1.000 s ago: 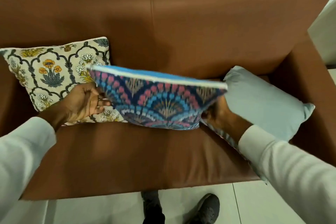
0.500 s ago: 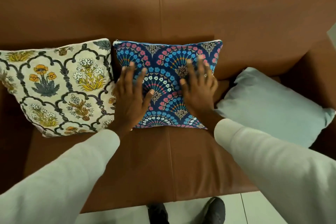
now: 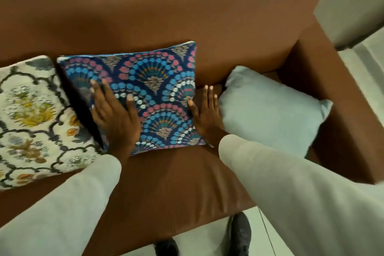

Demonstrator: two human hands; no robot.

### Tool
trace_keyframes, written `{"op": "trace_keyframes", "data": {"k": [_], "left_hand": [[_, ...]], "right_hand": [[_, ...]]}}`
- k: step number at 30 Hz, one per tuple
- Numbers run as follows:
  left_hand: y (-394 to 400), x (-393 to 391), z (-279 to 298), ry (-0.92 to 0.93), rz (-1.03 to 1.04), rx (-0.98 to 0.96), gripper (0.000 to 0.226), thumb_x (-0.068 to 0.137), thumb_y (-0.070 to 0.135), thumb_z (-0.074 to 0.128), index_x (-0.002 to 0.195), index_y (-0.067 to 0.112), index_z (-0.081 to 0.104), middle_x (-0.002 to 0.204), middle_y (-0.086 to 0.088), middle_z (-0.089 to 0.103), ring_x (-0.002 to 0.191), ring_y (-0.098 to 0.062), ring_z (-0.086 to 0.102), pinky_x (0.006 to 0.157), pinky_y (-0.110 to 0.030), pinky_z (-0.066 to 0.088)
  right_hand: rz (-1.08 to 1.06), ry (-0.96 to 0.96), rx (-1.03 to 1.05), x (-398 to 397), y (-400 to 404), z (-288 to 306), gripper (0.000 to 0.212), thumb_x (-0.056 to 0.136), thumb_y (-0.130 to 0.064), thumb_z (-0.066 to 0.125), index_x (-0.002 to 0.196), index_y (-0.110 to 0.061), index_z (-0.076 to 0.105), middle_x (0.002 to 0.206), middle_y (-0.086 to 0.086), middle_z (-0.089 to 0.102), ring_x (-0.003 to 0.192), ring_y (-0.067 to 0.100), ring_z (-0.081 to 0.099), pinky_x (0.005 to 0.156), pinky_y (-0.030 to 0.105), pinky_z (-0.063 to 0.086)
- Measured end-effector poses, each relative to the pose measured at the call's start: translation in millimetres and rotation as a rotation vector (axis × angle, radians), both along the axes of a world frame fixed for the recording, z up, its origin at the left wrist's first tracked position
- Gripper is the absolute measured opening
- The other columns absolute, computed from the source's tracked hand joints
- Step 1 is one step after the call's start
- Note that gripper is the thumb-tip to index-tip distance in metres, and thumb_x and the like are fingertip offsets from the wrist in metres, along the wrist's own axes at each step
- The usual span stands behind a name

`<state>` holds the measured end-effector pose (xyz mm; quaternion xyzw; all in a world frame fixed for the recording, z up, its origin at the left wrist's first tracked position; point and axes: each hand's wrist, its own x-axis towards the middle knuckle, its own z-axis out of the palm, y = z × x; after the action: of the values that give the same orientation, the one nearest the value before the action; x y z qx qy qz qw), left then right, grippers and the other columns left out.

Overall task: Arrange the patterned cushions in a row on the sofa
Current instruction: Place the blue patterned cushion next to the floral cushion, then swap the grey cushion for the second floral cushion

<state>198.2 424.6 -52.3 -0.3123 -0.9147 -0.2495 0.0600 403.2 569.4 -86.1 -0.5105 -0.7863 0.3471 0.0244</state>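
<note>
A blue cushion (image 3: 158,89) with pink and blue fan patterns leans against the backrest of the brown sofa (image 3: 166,16), mid-seat. My left hand (image 3: 113,114) lies flat on its lower left part, fingers spread. My right hand (image 3: 205,110) rests flat along its right edge, between it and a plain pale blue cushion (image 3: 270,110) lying at the sofa's right end. A cream cushion (image 3: 31,114) with yellow flowers and dark lattice leans at the left, its edge touching the blue one.
The sofa's right armrest (image 3: 332,89) rises beside the pale blue cushion. A pale grey upholstered piece (image 3: 353,2) stands at the upper right. Light floor tiles and my dark shoes (image 3: 239,235) show below the seat's front edge.
The blue cushion went from held in the air to leaning on the backrest. My right hand slid off its face to its right edge. The view shifted right.
</note>
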Motion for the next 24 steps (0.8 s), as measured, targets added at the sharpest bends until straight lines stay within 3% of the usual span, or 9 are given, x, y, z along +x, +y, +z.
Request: {"op": "trace_keyframes", "data": {"k": [3,6,8,10,14,16,18,21,24], "left_hand": [[26.8,55.5,-2.6,0.114,-0.524,-0.051,0.066,0.112,0.038,0.049,0.173,0.021,0.031,0.182,-0.011,0.027,0.168,-0.034,0.029,0.129,-0.054,0.023],[63.5,113.8,-10.6,-0.082,-0.756,-0.242,0.054,0.111,0.040,0.044,0.161,0.023,0.052,0.169,-0.009,0.050,0.158,-0.038,0.042,0.119,-0.059,0.040],[89.5,150.0,-17.7,-0.332,-0.698,-0.397,0.063,0.115,0.052,0.030,0.169,0.022,0.043,0.172,-0.006,0.047,0.160,-0.036,0.039,0.125,-0.055,0.031],[107.1,173.0,-30.7,-0.528,-0.677,-0.465,0.066,0.117,0.051,0.034,0.176,0.022,0.027,0.178,-0.009,0.037,0.164,-0.037,0.032,0.132,-0.052,0.025],[120.0,200.6,-48.5,-0.812,-0.408,-0.469,0.089,0.105,0.070,0.050,0.176,0.026,0.022,0.179,-0.014,0.033,0.162,-0.046,0.036,0.131,-0.054,0.033],[119.5,210.0,-52.3,-0.845,-0.329,-0.409,0.089,0.100,0.075,0.053,0.170,0.024,0.033,0.173,-0.012,0.045,0.157,-0.045,0.044,0.128,-0.048,0.038],[121.5,218.5,-48.5,-0.864,-0.323,-0.293,0.083,0.101,0.071,0.057,0.166,0.022,0.041,0.165,-0.009,0.055,0.151,-0.038,0.053,0.119,-0.038,0.041],[121.2,228.1,-20.7,-0.899,-0.258,-0.163,0.074,0.094,0.079,0.060,0.156,0.042,0.045,0.143,0.005,0.064,0.122,-0.026,0.062,0.101,-0.033,0.044],[112.1,226.5,21.8,-0.837,-0.225,-0.034,0.047,0.094,0.077,0.063,0.134,0.051,0.066,0.124,0.015,0.068,0.115,-0.018,0.062,0.092,-0.027,0.048]], "right_hand": [[0.078,0.000,0.129,67.5,5.8,3.9,0.075,0.119,-0.052,0.037,0.180,-0.018,0.010,0.189,0.006,0.006,0.176,0.027,0.004,0.142,0.048,0.013],[0.092,-0.109,0.336,131.5,2.3,3.8,0.073,0.118,-0.049,0.040,0.178,-0.012,0.021,0.187,0.010,0.018,0.174,0.029,0.015,0.140,0.056,0.019],[-0.072,-0.179,0.333,176.6,-0.2,3.3,0.082,0.116,-0.058,0.035,0.179,-0.014,0.009,0.189,0.007,0.005,0.175,0.027,0.004,0.141,0.059,0.005],[-0.289,-0.221,0.256,215.3,-7.9,1.4,0.091,0.111,-0.073,0.031,0.179,-0.023,-0.004,0.189,0.004,-0.007,0.175,0.028,-0.005,0.138,0.063,-0.001],[-0.575,-0.155,-0.003,274.0,-18.7,-6.0,0.101,0.099,-0.091,0.036,0.173,-0.049,-0.018,0.187,0.017,-0.003,0.169,0.050,0.018,0.132,0.069,0.027],[-0.539,-0.090,-0.067,292.4,-11.1,-9.1,0.102,0.097,-0.092,0.036,0.169,-0.053,-0.024,0.184,0.021,0.010,0.163,0.051,0.032,0.132,0.061,0.034],[-0.463,-0.091,-0.097,307.1,1.8,-10.0,0.101,0.095,-0.096,0.030,0.168,-0.055,-0.027,0.183,0.019,0.014,0.164,0.046,0.032,0.134,0.057,0.031],[-0.489,0.035,-0.227,315.7,33.1,7.0,0.105,0.087,-0.103,0.037,0.171,-0.058,-0.005,0.181,0.010,0.020,0.164,0.043,0.033,0.132,0.056,0.030],[-0.501,0.179,-0.166,333.5,62.1,36.7,0.086,0.094,-0.087,0.058,0.165,-0.040,0.049,0.171,0.003,0.037,0.158,0.031,0.045,0.130,0.039,0.031]]}}
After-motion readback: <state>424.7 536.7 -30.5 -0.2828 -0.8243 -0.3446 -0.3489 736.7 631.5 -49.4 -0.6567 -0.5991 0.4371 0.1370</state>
